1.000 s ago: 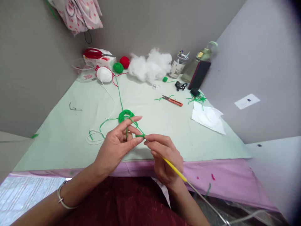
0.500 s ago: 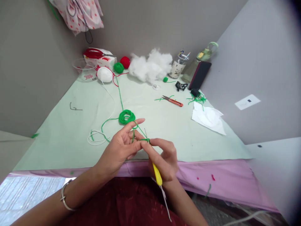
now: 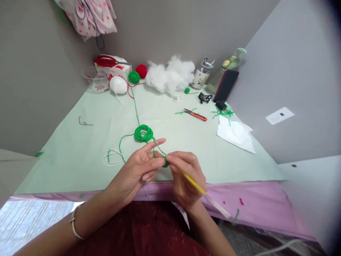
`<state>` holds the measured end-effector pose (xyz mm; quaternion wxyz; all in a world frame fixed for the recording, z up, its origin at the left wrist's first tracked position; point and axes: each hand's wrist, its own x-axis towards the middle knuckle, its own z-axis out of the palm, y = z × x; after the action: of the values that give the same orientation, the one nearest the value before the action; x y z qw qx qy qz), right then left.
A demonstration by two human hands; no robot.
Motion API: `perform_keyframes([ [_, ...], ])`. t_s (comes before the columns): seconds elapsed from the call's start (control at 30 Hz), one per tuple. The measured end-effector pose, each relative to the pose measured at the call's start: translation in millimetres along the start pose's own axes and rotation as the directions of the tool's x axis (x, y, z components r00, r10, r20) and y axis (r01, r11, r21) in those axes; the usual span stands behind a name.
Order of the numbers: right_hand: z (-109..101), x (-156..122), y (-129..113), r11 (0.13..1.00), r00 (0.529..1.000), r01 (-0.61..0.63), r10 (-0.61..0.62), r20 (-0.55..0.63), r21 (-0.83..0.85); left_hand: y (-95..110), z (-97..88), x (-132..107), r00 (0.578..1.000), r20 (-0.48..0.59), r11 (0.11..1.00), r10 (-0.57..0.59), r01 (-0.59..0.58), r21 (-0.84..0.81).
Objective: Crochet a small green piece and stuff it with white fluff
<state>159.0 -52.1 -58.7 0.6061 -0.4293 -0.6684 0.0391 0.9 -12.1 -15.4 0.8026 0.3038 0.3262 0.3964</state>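
Observation:
Between the fingertips of my left hand (image 3: 145, 161) a small green crochet piece (image 3: 166, 163) is pinched. Green yarn runs over its raised index finger. My right hand (image 3: 189, 177) is closed around a crochet hook (image 3: 194, 183) with a yellow handle; its metal back end is blurred by motion. The hook's front tip is hidden at the piece, where the two hands nearly touch. Just beyond my left hand lies a loose coil of green yarn (image 3: 143, 133), and beside it a loop of white yarn (image 3: 113, 158).
Orange thread snips (image 3: 195, 115) lie right of centre, with white tissue (image 3: 236, 134) farther right. Along the back are white stuffing (image 3: 170, 76), yarn balls, a clear tub (image 3: 97, 83), a pen cup (image 3: 201, 76), a bottle and a leaning phone (image 3: 226, 85).
My right hand has rolled, so the hook's back end now points right rather than down. The green piece now shows below the fingertips, and the loose white loop has shifted slightly right.

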Motion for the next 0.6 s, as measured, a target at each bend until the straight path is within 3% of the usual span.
perform_keyframes([
  [0.07, -2, 7, -3, 0.972, 0.987, -0.159, 0.163, -0.008, 0.175, 3, -1.4, 1, 1.0, -0.016, 1.0, 0.013, -0.014, -0.007],
  [0.17, -2, 18, -5, 0.82, 0.93, -0.335, 0.368, 0.021, 0.463, 5, -1.7, 1, 0.997, -0.033, 0.997, 0.074, -0.073, 0.021],
  [0.27, 2, 22, -4, 0.759, 0.906, -0.394, 0.417, 0.078, 0.519, 4, -0.2, 0, 0.995, -0.005, 0.992, 0.103, -0.102, 0.074],
  [0.43, 7, 15, -4, 0.87, 0.932, -0.354, 0.357, 0.058, 0.344, -2, 0.4, 2, 0.989, -0.017, 0.978, 0.147, -0.143, 0.15],
  [0.53, 7, 8, -3, 0.986, 0.99, -0.14, 0.139, 0.016, 0.095, -5, 0.4, 3, 0.99, -0.037, 0.983, 0.138, -0.132, 0.124],
  [0.6, 6, 7, -3, 1.0, 1.0, -0.017, 0.018, 0.006, -0.012, -4, -0.3, 4, 0.998, -0.008, 0.996, 0.064, -0.064, 0.054],
])
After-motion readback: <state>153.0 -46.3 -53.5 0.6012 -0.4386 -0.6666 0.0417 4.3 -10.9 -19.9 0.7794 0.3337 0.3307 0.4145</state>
